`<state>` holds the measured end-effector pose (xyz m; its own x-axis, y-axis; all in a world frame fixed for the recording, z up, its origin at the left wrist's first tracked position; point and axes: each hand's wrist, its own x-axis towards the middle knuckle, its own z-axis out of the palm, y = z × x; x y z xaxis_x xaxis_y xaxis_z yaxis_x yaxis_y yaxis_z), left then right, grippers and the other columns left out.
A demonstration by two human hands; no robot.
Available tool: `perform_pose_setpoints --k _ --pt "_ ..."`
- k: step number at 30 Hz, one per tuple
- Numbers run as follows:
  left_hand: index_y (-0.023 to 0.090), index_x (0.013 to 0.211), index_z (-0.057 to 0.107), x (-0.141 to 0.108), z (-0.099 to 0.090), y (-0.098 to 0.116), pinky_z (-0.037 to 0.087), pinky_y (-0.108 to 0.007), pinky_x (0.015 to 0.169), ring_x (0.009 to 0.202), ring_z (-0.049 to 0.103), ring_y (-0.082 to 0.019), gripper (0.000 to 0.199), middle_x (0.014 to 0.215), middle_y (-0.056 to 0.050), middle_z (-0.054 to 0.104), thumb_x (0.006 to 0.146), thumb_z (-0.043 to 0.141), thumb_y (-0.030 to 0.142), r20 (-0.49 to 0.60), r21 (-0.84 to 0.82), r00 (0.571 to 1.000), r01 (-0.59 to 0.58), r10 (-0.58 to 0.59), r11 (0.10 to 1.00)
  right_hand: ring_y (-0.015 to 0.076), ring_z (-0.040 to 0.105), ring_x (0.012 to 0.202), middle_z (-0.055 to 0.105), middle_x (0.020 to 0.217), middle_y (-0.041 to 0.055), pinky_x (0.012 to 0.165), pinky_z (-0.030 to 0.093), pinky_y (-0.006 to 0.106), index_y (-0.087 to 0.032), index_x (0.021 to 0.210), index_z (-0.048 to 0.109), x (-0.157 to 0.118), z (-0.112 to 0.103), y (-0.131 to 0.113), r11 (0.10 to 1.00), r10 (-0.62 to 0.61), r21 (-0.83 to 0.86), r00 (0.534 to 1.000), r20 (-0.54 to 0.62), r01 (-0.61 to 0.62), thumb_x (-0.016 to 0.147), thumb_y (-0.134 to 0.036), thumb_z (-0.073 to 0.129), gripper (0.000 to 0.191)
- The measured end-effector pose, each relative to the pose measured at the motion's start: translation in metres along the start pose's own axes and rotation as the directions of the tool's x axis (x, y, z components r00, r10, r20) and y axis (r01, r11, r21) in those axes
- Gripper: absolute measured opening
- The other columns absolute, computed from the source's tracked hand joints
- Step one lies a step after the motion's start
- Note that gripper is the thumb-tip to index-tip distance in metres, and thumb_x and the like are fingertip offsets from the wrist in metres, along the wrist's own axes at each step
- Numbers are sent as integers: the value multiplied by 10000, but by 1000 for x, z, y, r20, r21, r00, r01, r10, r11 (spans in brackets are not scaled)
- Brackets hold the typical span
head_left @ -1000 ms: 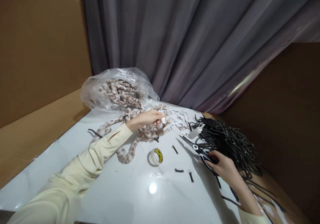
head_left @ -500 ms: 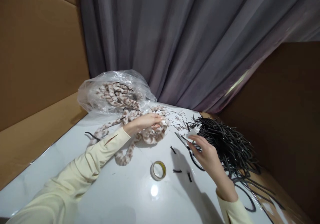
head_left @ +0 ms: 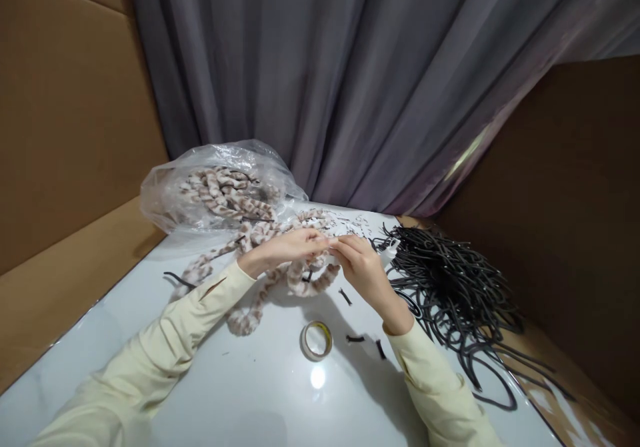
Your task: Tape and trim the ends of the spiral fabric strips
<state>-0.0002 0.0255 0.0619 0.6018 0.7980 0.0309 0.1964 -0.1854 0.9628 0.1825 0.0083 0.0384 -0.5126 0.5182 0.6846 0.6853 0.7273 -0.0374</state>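
Note:
My left hand [head_left: 300, 246] is closed on a brown-and-white fluffy cord [head_left: 314, 283] in the middle of the table. Beside it, my right hand [head_left: 356, 255] has its fingertips pinched together and meeting the left fingers over the cord; whether it grips the cord's end cannot be made out. A white glue bottle [head_left: 390, 252] lies just right of my right hand, by the black cords. Scissors lie mostly hidden behind the right wrist. A roll of tape [head_left: 317, 340] rests nearer to me.
A clear plastic bag [head_left: 220, 187] of fluffy cords sits at the back left. A heap of black cords [head_left: 450, 274] spreads on the right. Short black pieces [head_left: 355, 339] and paper scraps lie about. Cardboard walls [head_left: 75, 114] and a grey curtain [head_left: 260, 67] enclose the table [head_left: 215, 394].
My right hand has left the glue bottle and scissors and moved left to meet my left hand. The view has shifted slightly.

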Motion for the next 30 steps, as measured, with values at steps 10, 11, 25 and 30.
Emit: perform_pose_setpoints --k 10,11,25,30 --pt "151 867 606 1 11 -3 366 -217 602 679 535 -132 238 774 -6 620 822 494 356 -249 443 934 -126 257 888 191 658 808 709 873 71 712 523 306 -201 923 666 7 -10 5 980 108 171 994 -8 -105 879 -224 499 174" --pt "150 858 610 0 11 -2 365 -216 603 677 540 -131 232 774 -8 630 825 491 346 -255 466 928 -129 273 875 188 659 799 710 864 67 712 522 300 -199 918 667 7 -11 3 976 118 184 993 -6 -114 874 -221 508 167" --pt "145 694 611 -3 7 5 343 -204 547 535 469 -91 238 624 9 601 822 475 293 -251 290 947 -124 200 949 150 656 782 707 859 58 705 514 250 -183 925 687 10 -19 -2 948 142 286 990 16 -140 852 -184 550 155" --pt "117 671 586 -1 5 3 282 -189 475 479 382 -58 244 596 11 539 784 522 324 -181 -94 983 -43 26 995 164 640 767 700 895 85 673 515 275 -155 997 659 6 -14 -1 998 -36 55 999 -36 37 884 -129 468 223"
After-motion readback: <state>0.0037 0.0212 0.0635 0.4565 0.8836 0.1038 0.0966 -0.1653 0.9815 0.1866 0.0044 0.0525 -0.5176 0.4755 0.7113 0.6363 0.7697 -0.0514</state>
